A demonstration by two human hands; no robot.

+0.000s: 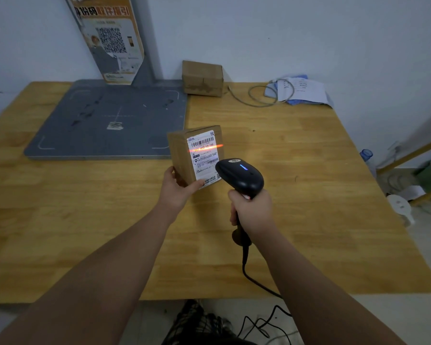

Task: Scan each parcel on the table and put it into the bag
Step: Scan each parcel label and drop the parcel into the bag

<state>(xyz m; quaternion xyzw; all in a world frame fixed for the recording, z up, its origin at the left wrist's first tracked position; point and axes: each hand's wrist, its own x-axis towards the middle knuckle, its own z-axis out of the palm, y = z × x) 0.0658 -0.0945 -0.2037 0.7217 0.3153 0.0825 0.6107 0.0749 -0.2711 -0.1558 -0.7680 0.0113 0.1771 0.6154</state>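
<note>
The scanning step is in hand: the left hand [177, 186] grips the brown cardboard parcel [195, 155], and the right hand [251, 207] fingers wrap the black handheld scanner [239, 176]. The red beam lies under the top barcode, so I judge it must move up before bagging.

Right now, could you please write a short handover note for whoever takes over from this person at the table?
Left hand: grips the labelled cardboard parcel, label turned to the scanner.
Right hand: grips the handheld barcode scanner; its red line lies across the shipping label.
Second cardboard parcel: on the wooden table at the far edge by the wall, beside the grey platform.
Bag: not in view.
Done: scan of the held parcel is underway.
Left: bag that parcel, then scan and bag the far one.
</note>
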